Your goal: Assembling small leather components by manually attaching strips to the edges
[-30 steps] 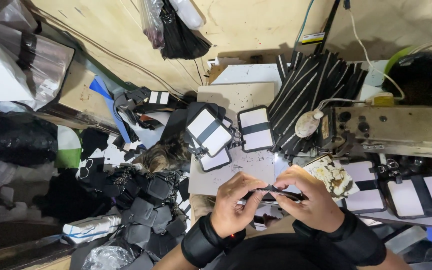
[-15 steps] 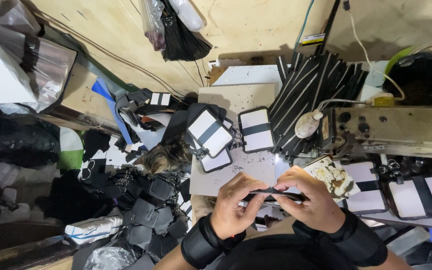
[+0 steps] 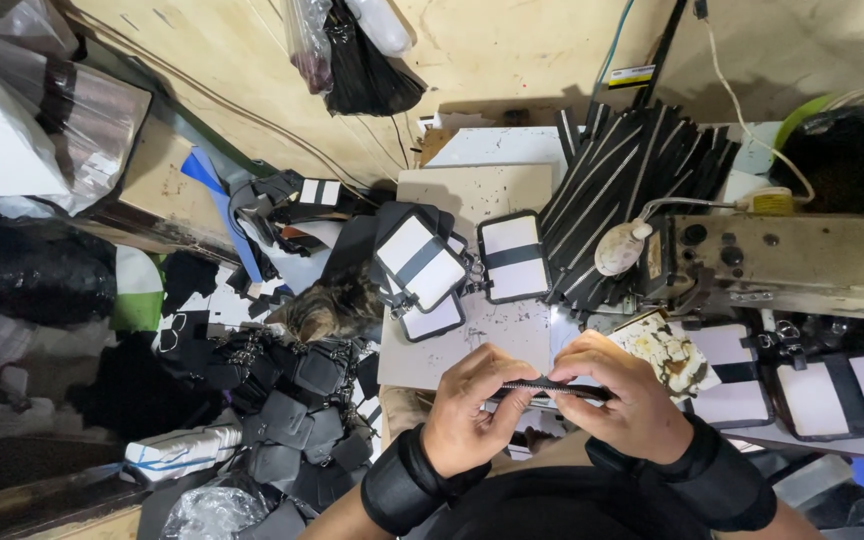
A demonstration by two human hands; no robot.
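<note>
Both of my hands pinch a thin black zipper strip held level just above the table. My left hand grips its left end, and my right hand holds its right end. Each wrist wears a black wrap. Beyond the hands lie white panels with black edging and straps on the table. A fan of black zipper strips lies to the upper right.
A sewing machine with a small lamp stands at the right, with more white panels below it. A tabby cat sits at the table's left edge. Black pouches pile on the floor, and bags hang on the wall.
The view has shifted very slightly. My hands keep the same grip on the zipper strip in the same place.
</note>
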